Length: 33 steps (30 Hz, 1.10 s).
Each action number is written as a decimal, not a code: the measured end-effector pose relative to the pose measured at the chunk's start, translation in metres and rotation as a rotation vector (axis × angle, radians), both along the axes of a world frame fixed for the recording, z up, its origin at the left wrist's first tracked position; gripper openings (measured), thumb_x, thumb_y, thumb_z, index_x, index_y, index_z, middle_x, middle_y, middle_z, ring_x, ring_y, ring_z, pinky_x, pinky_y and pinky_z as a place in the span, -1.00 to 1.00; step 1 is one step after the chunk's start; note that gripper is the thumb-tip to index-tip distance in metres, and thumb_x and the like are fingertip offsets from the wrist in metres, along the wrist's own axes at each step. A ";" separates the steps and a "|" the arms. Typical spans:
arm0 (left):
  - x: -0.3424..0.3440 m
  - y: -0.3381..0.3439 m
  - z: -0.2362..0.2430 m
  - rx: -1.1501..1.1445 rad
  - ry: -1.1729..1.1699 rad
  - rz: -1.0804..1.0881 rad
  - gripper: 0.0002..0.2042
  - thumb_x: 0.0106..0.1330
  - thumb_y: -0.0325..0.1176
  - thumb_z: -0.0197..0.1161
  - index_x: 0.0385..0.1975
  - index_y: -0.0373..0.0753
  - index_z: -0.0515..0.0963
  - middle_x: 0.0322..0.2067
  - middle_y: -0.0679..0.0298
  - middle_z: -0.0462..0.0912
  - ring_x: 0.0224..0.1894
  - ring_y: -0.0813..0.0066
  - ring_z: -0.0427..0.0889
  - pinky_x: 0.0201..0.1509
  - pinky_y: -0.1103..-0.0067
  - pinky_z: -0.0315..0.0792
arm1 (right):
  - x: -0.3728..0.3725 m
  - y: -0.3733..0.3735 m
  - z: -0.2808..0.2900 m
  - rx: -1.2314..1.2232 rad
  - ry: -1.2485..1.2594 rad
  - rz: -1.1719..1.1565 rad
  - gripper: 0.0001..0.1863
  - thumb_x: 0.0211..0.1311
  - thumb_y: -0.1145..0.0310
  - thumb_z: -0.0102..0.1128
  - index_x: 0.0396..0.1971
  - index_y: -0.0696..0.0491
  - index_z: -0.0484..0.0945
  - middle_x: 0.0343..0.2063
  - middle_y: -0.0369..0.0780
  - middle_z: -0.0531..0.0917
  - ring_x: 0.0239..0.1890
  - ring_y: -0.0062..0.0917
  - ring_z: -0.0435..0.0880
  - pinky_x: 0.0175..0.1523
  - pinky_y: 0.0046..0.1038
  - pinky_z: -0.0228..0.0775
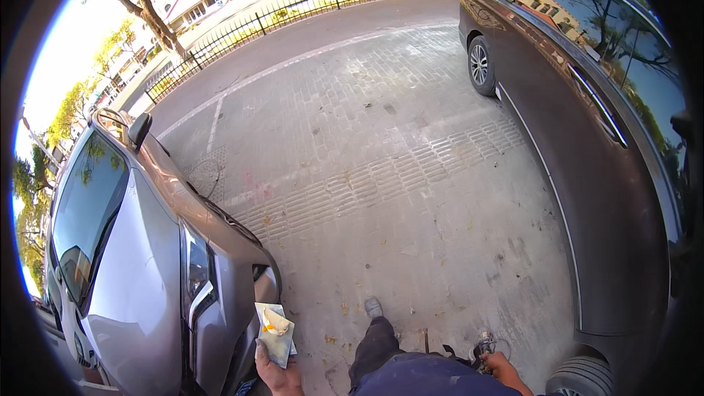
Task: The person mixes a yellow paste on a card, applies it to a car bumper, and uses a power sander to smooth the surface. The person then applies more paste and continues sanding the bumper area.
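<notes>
My left hand (277,375), at the bottom left of centre, grips a small flat rectangular plate (280,353) with the thumb along its edge. On the plate sits a lump of cream-coloured paste (275,322) with an orange-yellow streak. Beside it is the front corner of a silver-grey car (233,279). My right hand (504,371) is lower right, close to my body, its fingers closed around a dark and metallic object (484,345) whose kind I cannot make out. A thin curved line loops out next to it.
A dark brown vehicle (587,198) stands along the right, a loose-looking tyre (581,376) near its lower end. Grey paving (411,264) with ribbed strips and scattered leaves lies between the vehicles. Beyond are a road, a black metal fence (293,13) and a tree (150,11).
</notes>
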State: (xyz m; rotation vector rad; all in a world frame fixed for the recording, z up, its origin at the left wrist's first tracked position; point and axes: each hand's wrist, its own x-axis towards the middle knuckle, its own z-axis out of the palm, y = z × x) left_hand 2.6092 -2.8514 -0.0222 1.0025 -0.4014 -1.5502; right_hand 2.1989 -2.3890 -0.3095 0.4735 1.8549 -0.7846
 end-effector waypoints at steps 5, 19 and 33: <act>-0.121 -0.230 -0.042 -0.179 -0.021 -0.181 -0.51 0.68 -0.10 0.13 0.42 -0.30 0.50 0.29 0.10 0.70 0.24 0.15 0.76 0.27 0.29 0.67 | -0.097 -0.181 -0.025 0.014 0.084 -0.195 -0.84 0.34 0.49 0.41 -0.33 0.29 0.64 -0.59 -0.09 0.62 -0.67 -0.31 0.62 -0.62 -0.20 0.46; -0.552 -0.786 -0.018 -0.311 0.086 -0.137 -0.48 0.63 -0.13 0.20 0.37 -0.43 0.50 0.29 0.03 0.69 0.31 0.07 0.70 0.41 0.16 0.59 | -0.429 -0.654 -0.078 0.038 0.039 0.008 -0.74 0.28 0.36 0.52 -0.24 0.27 0.72 -0.45 -0.05 0.74 -0.45 -0.27 0.74 -0.34 -0.17 0.58; -0.830 -1.164 -0.088 -0.066 -0.075 -0.075 -0.56 0.69 -0.09 0.07 0.34 -0.25 0.56 0.19 0.17 0.76 0.10 0.23 0.80 0.07 0.35 0.72 | -0.825 -1.074 -0.041 -0.123 0.114 -0.270 -0.86 0.31 0.46 0.45 -0.37 0.19 0.67 -0.60 -0.12 0.63 -0.66 -0.33 0.62 -0.60 -0.25 0.44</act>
